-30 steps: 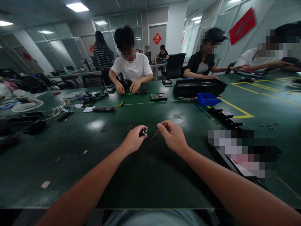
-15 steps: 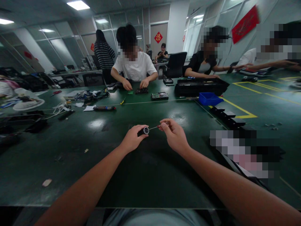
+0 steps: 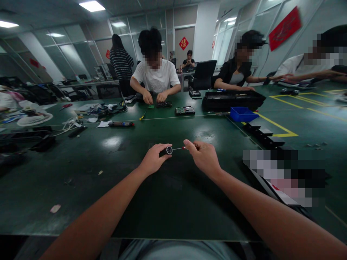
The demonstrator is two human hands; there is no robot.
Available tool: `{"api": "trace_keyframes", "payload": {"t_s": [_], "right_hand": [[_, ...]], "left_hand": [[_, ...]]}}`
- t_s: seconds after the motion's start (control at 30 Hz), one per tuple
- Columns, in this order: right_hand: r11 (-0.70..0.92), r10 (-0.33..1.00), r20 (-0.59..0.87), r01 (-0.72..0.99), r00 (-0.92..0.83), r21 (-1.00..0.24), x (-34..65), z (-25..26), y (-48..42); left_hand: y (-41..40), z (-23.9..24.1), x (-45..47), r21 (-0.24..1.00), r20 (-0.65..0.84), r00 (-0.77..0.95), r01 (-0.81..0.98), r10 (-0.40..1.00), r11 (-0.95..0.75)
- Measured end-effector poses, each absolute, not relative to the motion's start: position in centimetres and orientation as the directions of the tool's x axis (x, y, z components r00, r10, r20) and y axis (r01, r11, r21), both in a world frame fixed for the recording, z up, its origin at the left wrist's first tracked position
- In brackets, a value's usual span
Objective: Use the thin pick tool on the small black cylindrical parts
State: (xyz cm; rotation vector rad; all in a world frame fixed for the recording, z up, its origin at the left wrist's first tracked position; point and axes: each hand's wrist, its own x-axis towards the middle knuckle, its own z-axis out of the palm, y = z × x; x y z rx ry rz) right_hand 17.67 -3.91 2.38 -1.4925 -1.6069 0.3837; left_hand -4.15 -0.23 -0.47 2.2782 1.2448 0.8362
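Since a second ago the right hand (image 3: 203,156) has swung its thin screwdriver (image 3: 179,148) up from pointing off to the side, so the tip now sits right at the end of the small black cylinder (image 3: 167,150), and both hands have barely shifted in the last half second. Only the head view here: the left hand (image 3: 153,160) is closed around the cylinder, pinching it between thumb and fingers with the shiny ringed end facing right. The right hand is curled shut on the screwdriver's reddish handle. Both are held up just above the green table (image 3: 173,202), near its middle. Progress-wise, I'd say the tool is lined up on the part and that's about it, since nothing loose lies under the hands that I can spot. Whether the tip is actually seated in anything is too small to tell, and most of the cylinder is buried in the left fingers. Across the table a person in a white shirt (image 3: 155,77) works beside a circuit board (image 3: 184,110), with a blue bin (image 3: 241,113) further right. A patch on the right side is blurred out.
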Motion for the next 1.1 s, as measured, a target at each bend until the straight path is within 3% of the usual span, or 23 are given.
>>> {"api": "trace_keyframes", "payload": {"t_s": [0.33, 0.57, 0.87, 1.1], "right_hand": [[0.349, 0.890, 0.456, 0.616, 0.019, -0.707, 17.74, 1.96, -3.84], [0.477, 0.871, 0.473, 0.468, -0.136, -0.744, 17.71, 1.78, -3.94], [0.314, 0.926, 0.377, 0.583, -0.016, -0.749, 17.89, 2.27, -3.88], [0.373, 0.906, 0.417, 0.598, -0.071, -0.709, 17.82, 2.32, -4.01]], "left_hand": [[0.00, -0.73, -4.29, 0.604, 0.317, 0.416, 0.604, 0.853, -0.519], [-0.07, -0.61, -4.21, 0.600, 0.308, 0.419, 0.611, 0.854, -0.516], [-0.03, -0.74, -4.24, 0.603, 0.314, 0.437, 0.594, 0.843, -0.532], [-0.13, -0.63, -4.17, 0.603, 0.306, 0.433, 0.600, 0.848, -0.525]]}}
